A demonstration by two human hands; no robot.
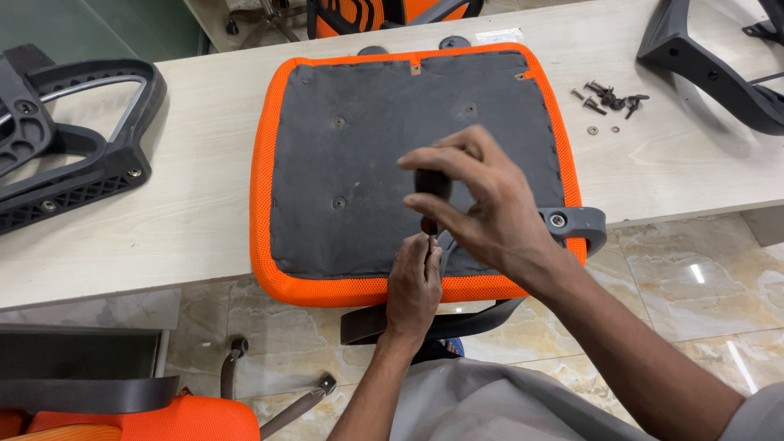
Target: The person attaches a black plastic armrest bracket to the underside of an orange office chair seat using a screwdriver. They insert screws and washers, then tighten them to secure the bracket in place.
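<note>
Seat cushion [408,163], orange with dark underside up, on pale wooden surface [196,212], near edge overhanging; right hand [478,200] gripping screwdriver [430,196] upright over it; left hand [414,282] pinching the tip; grey armrest bracket [572,222] at right; loose screws [608,100] beyond; black chair frame [65,139] left

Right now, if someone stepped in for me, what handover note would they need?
Right hand: wrapped around the dark screwdriver handle, tool upright over the seat's near edge.
Left hand: fingertips at the tool's tip, steadying it.
Orange seat cushion: lying underside up on the table, grey armrest bracket at its right corner.
Loose bolts and washers: beyond the seat's right side.
Black armrest frames: at the table's left, unattached.
Whether the fastener under the tip is tight cannot be told.
</note>
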